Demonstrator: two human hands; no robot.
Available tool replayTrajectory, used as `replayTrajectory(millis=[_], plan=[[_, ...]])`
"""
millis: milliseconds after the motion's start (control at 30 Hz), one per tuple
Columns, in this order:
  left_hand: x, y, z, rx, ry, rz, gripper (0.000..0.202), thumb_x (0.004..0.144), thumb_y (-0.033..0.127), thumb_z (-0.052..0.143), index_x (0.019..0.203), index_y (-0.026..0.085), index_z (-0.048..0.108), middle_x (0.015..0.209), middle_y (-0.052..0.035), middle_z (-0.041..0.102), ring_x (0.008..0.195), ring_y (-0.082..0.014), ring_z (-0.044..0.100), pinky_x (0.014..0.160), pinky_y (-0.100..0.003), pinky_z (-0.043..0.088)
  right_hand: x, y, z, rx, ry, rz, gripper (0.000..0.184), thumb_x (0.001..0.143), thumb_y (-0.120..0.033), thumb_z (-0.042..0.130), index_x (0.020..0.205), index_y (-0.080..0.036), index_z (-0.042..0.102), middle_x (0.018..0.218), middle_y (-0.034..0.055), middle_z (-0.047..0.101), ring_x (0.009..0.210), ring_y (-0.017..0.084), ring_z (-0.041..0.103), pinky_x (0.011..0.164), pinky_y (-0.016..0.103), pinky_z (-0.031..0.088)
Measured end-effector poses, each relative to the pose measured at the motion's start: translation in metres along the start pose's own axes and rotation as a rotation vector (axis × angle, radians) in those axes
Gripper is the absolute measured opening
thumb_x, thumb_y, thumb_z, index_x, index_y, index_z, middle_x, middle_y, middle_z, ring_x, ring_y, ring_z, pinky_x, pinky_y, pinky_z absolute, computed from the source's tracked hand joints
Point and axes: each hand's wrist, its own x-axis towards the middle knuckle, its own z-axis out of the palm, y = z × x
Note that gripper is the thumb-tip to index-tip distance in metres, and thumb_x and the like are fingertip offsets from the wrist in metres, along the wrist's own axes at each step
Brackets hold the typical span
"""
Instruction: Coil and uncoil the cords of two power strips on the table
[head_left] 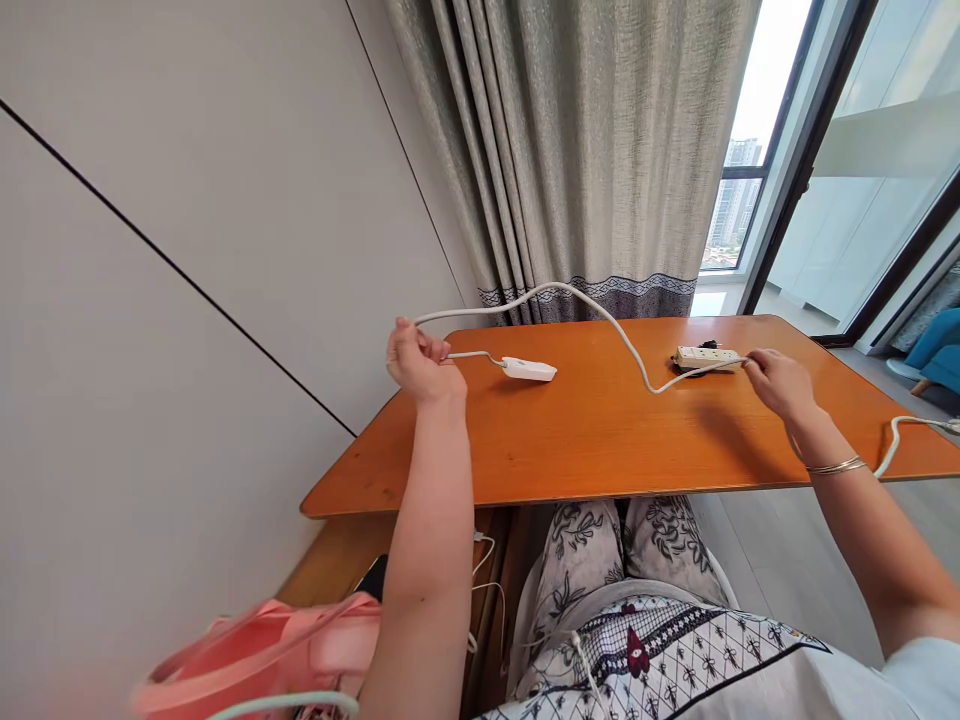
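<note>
A white cable [559,287] arches above the wooden table between my two hands. My left hand [426,360], at the left, is closed around it, fingers curled. A short stretch of cable leads from this hand to a long white block [529,369], which looks like a power strip seen from its side. My right hand [780,383] pinches the cable farther along, above the table's right half. Close beyond the right fingertips lies an off-white power strip [706,358] with a black plug and cord. A white cable end [896,440] shows past my right wrist, reaching the right edge.
The orange-brown table [585,450] spans the view before my lap. A pink bag [300,645] and thin white cords [491,560] are at the lower left. Grey wall panels [187,400] stand left; a curtain [600,150] hangs behind the table, with windows to the right.
</note>
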Motion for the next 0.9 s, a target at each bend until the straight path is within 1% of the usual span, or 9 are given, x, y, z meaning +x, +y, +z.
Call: replayTrajectory(millis=[133, 233, 367, 467, 567, 633, 667, 733, 900], plan=[[-0.031, 0.007, 0.026, 0.123, -0.12, 0.059, 0.051, 0.071, 0.049, 0.079, 0.056, 0.02, 0.04, 0.05, 0.0085, 0.03, 0.047, -0.0064, 0.022, 0.048, -0.025, 0.021, -0.004, -0.019, 0.031, -0.017, -0.182, -0.126, 0.031, 0.091, -0.029, 0.049, 0.112, -0.018, 0.07, 0.122, 0.0156, 0.067, 0.11, 0.031, 0.062, 0.086, 0.04, 0.048], [-0.056, 0.012, 0.037, 0.296, -0.302, 0.088, 0.046, 0.067, 0.048, 0.084, 0.058, 0.019, 0.049, 0.052, 0.0072, 0.035, 0.051, -0.0072, 0.029, 0.05, -0.024, 0.023, -0.009, -0.038, 0.038, 0.324, -0.065, -0.219, 0.041, 0.089, -0.032, 0.054, 0.126, -0.017, 0.064, 0.134, 0.0188, 0.061, 0.123, 0.034, 0.057, 0.099, 0.047, 0.047], [-0.093, 0.019, 0.054, 0.423, -0.575, 0.079, 0.044, 0.068, 0.049, 0.084, 0.056, 0.018, 0.055, 0.052, 0.005, 0.037, 0.051, -0.0088, 0.032, 0.049, -0.026, 0.025, -0.027, -0.079, 0.012, 0.839, 0.207, -0.307, 0.044, 0.1, -0.045, 0.039, 0.134, -0.024, 0.057, 0.135, 0.0126, 0.062, 0.125, 0.027, 0.057, 0.103, 0.046, 0.047], [-0.117, 0.026, 0.069, 0.456, -0.774, 0.049, 0.044, 0.07, 0.051, 0.083, 0.056, 0.019, 0.057, 0.051, 0.004, 0.041, 0.05, -0.0099, 0.034, 0.049, -0.027, 0.026, -0.044, -0.117, -0.014, 0.811, 0.171, -0.514, 0.047, 0.098, -0.048, 0.048, 0.139, -0.026, 0.052, 0.14, 0.0123, 0.059, 0.129, 0.028, 0.055, 0.107, 0.048, 0.043], [-0.133, 0.036, 0.078, 0.48, -0.937, 0.012, 0.042, 0.073, 0.053, 0.08, 0.058, 0.019, 0.059, 0.053, 0.0028, 0.048, 0.05, -0.0105, 0.039, 0.049, -0.026, 0.029, -0.058, -0.145, -0.028, 0.689, 0.084, -0.661, 0.043, 0.094, -0.047, 0.057, 0.13, -0.023, 0.058, 0.12, 0.013, 0.068, 0.11, 0.028, 0.063, 0.095, 0.045, 0.048], [-0.134, 0.041, 0.079, 0.479, -1.048, -0.024, 0.04, 0.073, 0.054, 0.08, 0.064, 0.019, 0.062, 0.057, 0.0021, 0.053, 0.052, -0.011, 0.043, 0.049, -0.026, 0.032, -0.063, -0.155, -0.03, 0.7, 0.044, -0.667, 0.029, 0.099, -0.043, 0.049, 0.107, -0.022, 0.067, 0.092, 0.0085, 0.071, 0.083, 0.022, 0.064, 0.078, 0.037, 0.05], [-0.133, 0.041, 0.078, 0.469, -1.11, -0.046, 0.038, 0.073, 0.054, 0.079, 0.068, 0.02, 0.064, 0.059, 0.0017, 0.055, 0.053, -0.0114, 0.045, 0.05, -0.025, 0.034, -0.065, -0.158, -0.031, 0.741, 0.043, -0.649, 0.031, 0.1, -0.043, 0.045, 0.095, -0.022, 0.067, 0.081, 0.0061, 0.068, 0.074, 0.02, 0.061, 0.071, 0.033, 0.048], [-0.125, 0.038, 0.072, 0.444, -1.228, -0.097, 0.037, 0.074, 0.055, 0.078, 0.075, 0.02, 0.066, 0.064, 0.0005, 0.059, 0.057, -0.0125, 0.05, 0.054, -0.026, 0.039, -0.066, -0.159, -0.034, 0.882, 0.078, -0.591, 0.038, 0.101, -0.046, 0.044, 0.082, -0.021, 0.066, 0.072, 0.0031, 0.062, 0.066, 0.016, 0.056, 0.064, 0.03, 0.045], [-0.105, 0.008, 0.056, 0.463, -1.402, -0.348, 0.045, 0.085, 0.062, 0.062, 0.076, 0.018, 0.063, 0.073, -0.0046, 0.066, 0.072, -0.0178, 0.065, 0.066, -0.029, 0.049, -0.054, -0.158, -0.046, 1.362, 0.187, -0.398, 0.042, 0.093, -0.061, 0.053, 0.082, -0.022, 0.064, 0.055, -0.0057, 0.038, 0.047, 0.01, 0.035, 0.048, 0.025, 0.032]])
